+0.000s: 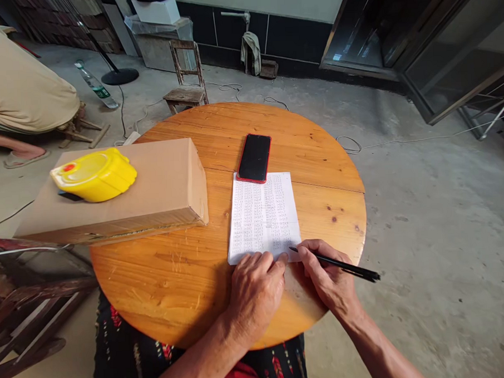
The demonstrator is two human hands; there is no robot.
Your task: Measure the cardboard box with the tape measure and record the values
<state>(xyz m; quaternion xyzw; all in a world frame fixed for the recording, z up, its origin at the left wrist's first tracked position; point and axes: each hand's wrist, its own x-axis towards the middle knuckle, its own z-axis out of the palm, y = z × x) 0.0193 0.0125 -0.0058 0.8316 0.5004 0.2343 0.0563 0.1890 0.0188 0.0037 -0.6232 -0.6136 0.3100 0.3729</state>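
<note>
My right hand (328, 275) is closed around a black pen (347, 267), whose tip meets the lower right of a white sheet of paper (259, 211). Rows of small handwritten characters fill most of that sheet, which seems to lie on more sheets. Across the paper's bottom edge rests my left hand (258, 283), palm down, fingers lightly bent and thumb toward the pen; it grasps nothing. A black-screened phone (254, 158) in a red case lies over the paper's top edge.
The round wooden table (168, 282) carries a cardboard box (160, 187) on its left, with a yellow tape-measure-shaped object (99, 174) on top. Beyond stand a small wooden chair (186, 75) and a plastic bottle (97, 87). A seated person's leg (16, 144) shows at left.
</note>
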